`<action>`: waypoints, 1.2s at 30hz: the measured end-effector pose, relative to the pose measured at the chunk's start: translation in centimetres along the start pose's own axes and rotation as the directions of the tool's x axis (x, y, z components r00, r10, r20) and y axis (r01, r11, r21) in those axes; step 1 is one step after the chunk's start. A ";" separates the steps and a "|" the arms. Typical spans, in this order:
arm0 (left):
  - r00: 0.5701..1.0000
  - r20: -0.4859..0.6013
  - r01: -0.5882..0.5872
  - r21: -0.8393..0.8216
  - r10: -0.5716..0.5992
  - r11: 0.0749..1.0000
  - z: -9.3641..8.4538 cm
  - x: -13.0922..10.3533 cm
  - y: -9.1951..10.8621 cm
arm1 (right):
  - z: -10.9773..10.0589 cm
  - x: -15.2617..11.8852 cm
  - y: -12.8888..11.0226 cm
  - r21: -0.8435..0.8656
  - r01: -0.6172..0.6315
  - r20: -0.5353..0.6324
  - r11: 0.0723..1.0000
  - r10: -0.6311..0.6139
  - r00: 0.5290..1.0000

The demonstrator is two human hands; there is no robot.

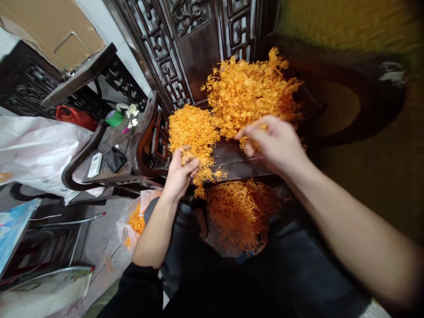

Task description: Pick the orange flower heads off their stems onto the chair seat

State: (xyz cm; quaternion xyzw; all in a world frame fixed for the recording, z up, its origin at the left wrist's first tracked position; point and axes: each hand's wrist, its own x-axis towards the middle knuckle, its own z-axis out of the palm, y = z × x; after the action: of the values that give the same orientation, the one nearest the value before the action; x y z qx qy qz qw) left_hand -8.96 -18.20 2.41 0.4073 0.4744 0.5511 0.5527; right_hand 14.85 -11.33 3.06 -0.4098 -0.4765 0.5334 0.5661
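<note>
A large heap of orange, stringy, flower-like plastic pieces (248, 95) lies on a dark carved wooden seat (238, 157). To its left sits a smaller, denser pile of similar orange pieces (190, 128). My left hand (180, 173) is at the near edge of the smaller pile, thumb and fingers closed on an orange flower-like piece (210, 174). At the front of the large heap is my right hand (276, 141), its fingers curled in a pinch. Orange shows around those fingers, but what they hold is hidden.
Below the seat, between the legs, is a mass of orange strands (241, 216). A plastic bag (124, 227) with orange pieces stands on the floor at left. A side table (109, 141) holds a white device (95, 165), a black tray (114, 159) and a green container (114, 117).
</note>
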 end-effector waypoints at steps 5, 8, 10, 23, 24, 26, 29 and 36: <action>0.974 0.132 -0.192 0.055 0.183 0.980 0.0 -0.2 0.2 | 1.9 -3.3 -0.2 -0.187 0.075 0.404 0.980 0.007 0.915; 0.951 0.230 -0.227 0.065 0.206 0.972 0.1 -0.8 0.3 | 1.9 -3.9 -0.3 -0.280 0.190 0.422 0.941 -0.057 0.905; 0.937 0.286 -0.223 0.041 0.202 0.974 0.3 -1.1 0.4 | 1.7 -3.9 -0.1 -0.320 0.231 0.429 0.919 -0.077 0.900; 0.979 0.138 -0.151 0.017 0.147 0.988 2.4 -0.6 -0.8 | 2.2 -5.5 0.1 -0.452 0.485 0.555 0.748 -0.190 0.810; 0.982 0.129 -0.144 0.020 0.141 0.989 2.5 -0.5 -0.8 | 2.1 -5.5 0.2 -0.464 0.484 0.535 0.742 -0.201 0.821; 0.981 0.146 -0.131 0.026 0.126 0.991 2.7 -0.5 -0.7 | 2.0 -5.4 0.4 -0.471 0.477 0.498 0.742 -0.222 0.838; 0.970 0.220 -0.117 0.061 0.101 0.991 2.7 -0.5 -0.6 | 1.9 -5.3 0.6 -0.447 0.450 0.466 0.774 -0.228 0.855; 0.985 0.167 -0.048 0.079 0.034 0.996 3.2 -0.5 0.1 | 2.0 -4.9 0.5 -0.376 0.166 0.318 0.911 -0.042 0.947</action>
State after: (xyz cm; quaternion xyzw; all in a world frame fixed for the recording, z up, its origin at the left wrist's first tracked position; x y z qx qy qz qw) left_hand -5.86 -18.45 3.29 0.4838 0.4407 0.5065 0.5614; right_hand 12.92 -16.23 2.51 -0.4035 -0.6774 0.4504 0.4189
